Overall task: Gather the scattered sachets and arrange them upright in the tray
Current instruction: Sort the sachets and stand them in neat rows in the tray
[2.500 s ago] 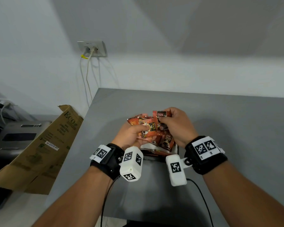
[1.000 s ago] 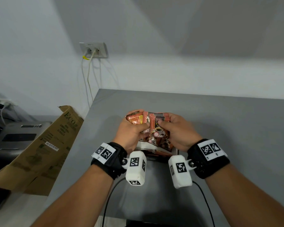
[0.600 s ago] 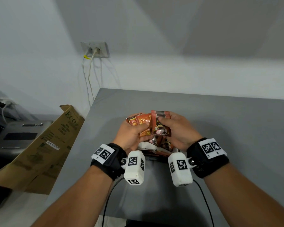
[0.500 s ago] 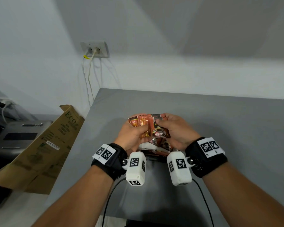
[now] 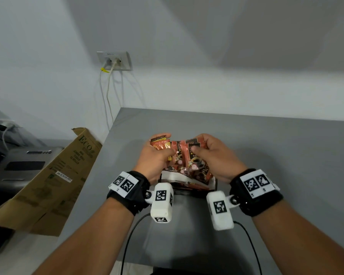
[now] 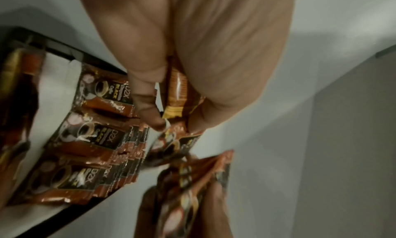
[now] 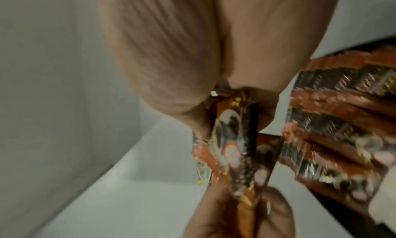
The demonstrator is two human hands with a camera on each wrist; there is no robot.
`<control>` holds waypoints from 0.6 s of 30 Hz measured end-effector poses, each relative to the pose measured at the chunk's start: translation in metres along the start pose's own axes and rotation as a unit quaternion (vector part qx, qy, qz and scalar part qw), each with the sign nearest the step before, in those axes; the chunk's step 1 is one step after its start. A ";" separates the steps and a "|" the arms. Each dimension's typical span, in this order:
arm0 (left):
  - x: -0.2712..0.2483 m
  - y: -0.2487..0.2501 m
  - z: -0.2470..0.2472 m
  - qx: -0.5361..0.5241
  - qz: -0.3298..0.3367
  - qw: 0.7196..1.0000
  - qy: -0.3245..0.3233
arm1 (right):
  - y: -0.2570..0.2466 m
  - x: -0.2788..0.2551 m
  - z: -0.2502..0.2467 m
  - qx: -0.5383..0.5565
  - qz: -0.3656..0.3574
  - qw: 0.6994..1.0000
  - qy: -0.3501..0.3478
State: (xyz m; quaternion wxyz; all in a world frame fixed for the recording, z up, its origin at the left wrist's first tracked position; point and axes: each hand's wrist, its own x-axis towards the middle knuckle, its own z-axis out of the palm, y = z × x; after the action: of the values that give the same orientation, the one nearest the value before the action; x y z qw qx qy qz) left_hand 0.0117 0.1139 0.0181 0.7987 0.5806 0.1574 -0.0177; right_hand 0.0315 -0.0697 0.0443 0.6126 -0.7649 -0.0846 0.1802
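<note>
Both hands hold brown-orange coffee sachets (image 5: 178, 153) just above the tray (image 5: 215, 184), a black-rimmed box near the table's front edge. My left hand (image 5: 164, 147) pinches a few sachets (image 6: 177, 91) between thumb and fingers. Beside them, my right hand (image 5: 198, 143) grips another small bundle (image 7: 233, 140) edge-on. The two bundles touch in the middle. Several sachets (image 6: 96, 140) stand upright in rows inside the tray, whose black rim (image 6: 64, 50) shows behind them. The hands hide most of the tray in the head view.
The grey table (image 5: 286, 155) runs back to a white wall. A flattened cardboard box (image 5: 54, 181) leans at the table's left edge, beside a grey machine (image 5: 18, 167). A wall socket (image 5: 114, 60) has cords hanging down. Black wrist cables (image 5: 131, 235) trail over the front edge.
Both hands have kept their hold on the sachets over the tray. The bundles were shuffled together and rose, then sank a little; the hands sit almost where they were.
</note>
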 end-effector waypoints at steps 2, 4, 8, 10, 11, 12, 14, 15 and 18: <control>-0.002 -0.002 0.004 -0.001 0.001 1.000 -0.019 | 0.002 0.004 0.006 0.108 0.048 0.993 0.003; -0.003 -0.005 0.007 -0.020 -0.002 0.999 -0.033 | 0.007 0.009 0.012 0.143 0.063 0.987 0.021; -0.004 -0.007 0.007 -0.066 -0.016 0.997 -0.031 | 0.014 0.011 0.014 0.239 0.108 0.965 0.020; -0.004 -0.006 0.004 -0.092 -0.039 0.995 -0.022 | 0.014 0.010 0.014 0.275 0.111 0.955 0.022; -0.004 -0.006 0.002 -0.105 -0.052 0.993 -0.019 | 0.013 0.010 0.014 0.277 0.102 0.955 0.028; -0.003 -0.006 0.000 -0.107 -0.059 0.992 -0.016 | 0.011 0.010 0.013 0.275 0.088 0.957 0.033; -0.005 -0.005 -0.001 -0.083 -0.057 0.994 -0.029 | 0.008 0.011 0.010 0.277 0.069 0.958 0.027; -0.005 -0.005 0.000 -0.066 -0.053 0.996 -0.036 | 0.006 0.012 0.008 0.279 0.068 0.958 0.019; -0.006 -0.008 0.000 -0.031 -0.045 0.997 -0.048 | 0.003 0.013 0.009 0.268 0.080 0.960 0.004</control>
State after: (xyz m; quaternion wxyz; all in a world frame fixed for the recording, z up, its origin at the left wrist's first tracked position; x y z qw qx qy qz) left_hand 0.0041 0.1107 0.0124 0.8212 0.5465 0.1451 -0.0762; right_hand 0.0395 -0.0578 0.0374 0.7791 -0.5777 0.0306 0.2416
